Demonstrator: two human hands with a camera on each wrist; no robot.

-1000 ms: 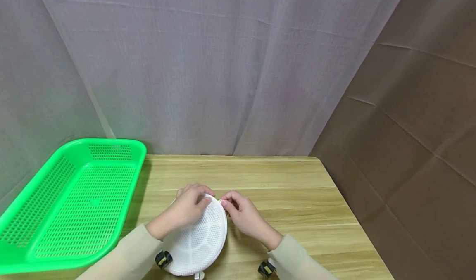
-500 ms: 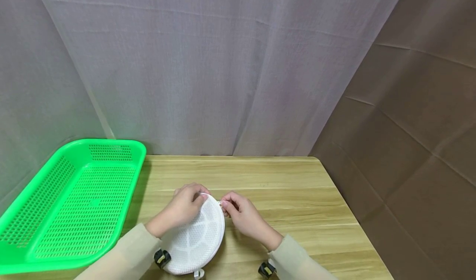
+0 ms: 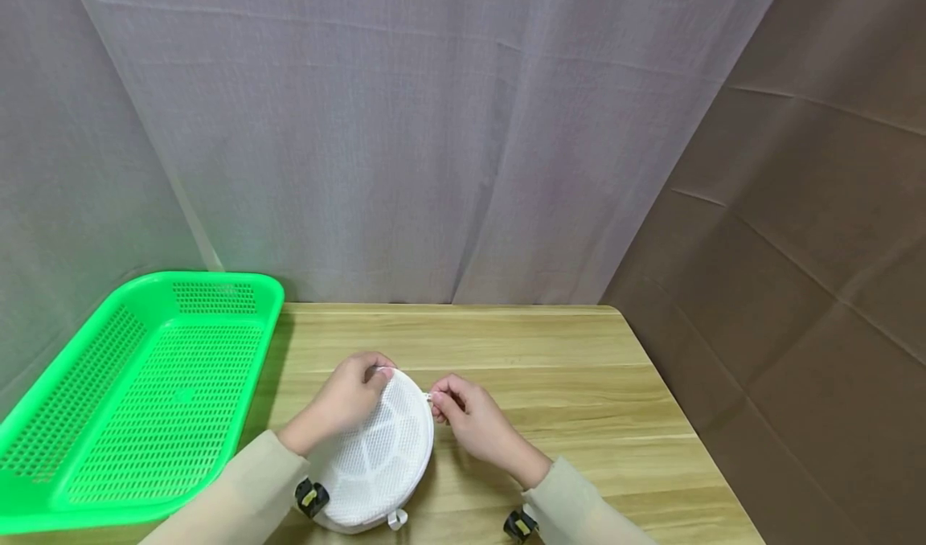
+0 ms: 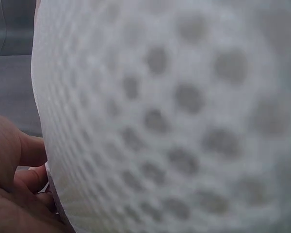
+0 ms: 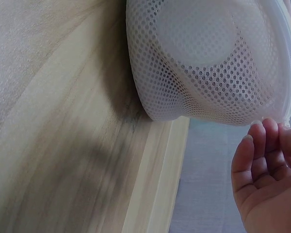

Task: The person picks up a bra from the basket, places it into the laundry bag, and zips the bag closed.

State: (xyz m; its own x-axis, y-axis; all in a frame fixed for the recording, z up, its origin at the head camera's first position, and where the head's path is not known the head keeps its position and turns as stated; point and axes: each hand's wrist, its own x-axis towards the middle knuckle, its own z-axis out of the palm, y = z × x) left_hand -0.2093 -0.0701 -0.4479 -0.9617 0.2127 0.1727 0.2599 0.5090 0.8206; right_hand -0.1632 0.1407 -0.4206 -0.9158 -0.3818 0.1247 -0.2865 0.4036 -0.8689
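A round white mesh laundry bag [image 3: 383, 452] stands on the wooden table, with a zip around its top edge and a small white loop at its near side. My left hand [image 3: 347, 396] grips the far left rim, thumb on top of the mesh. At the right edge my right hand [image 3: 473, 420] pinches a small white piece, seemingly the zip pull, between thumb and fingers. The right wrist view shows the bag's mesh side [image 5: 208, 77] bulging above the table. Mesh fills most of the left wrist view, blurred; the inside of the bag cannot be made out.
A large green plastic basket [image 3: 249, 404] with slotted walls stands on the left. Behind the wooden table [image 3: 550, 344] hangs a grey curtain [image 3: 376, 143]. Brown cloth [image 3: 796, 231] borders the right side.
The bag has turned and shifted slightly left, its near loop moving up and to the right. My left hand has moved slightly left with the rim. The right hand stays nearly still, pinching.
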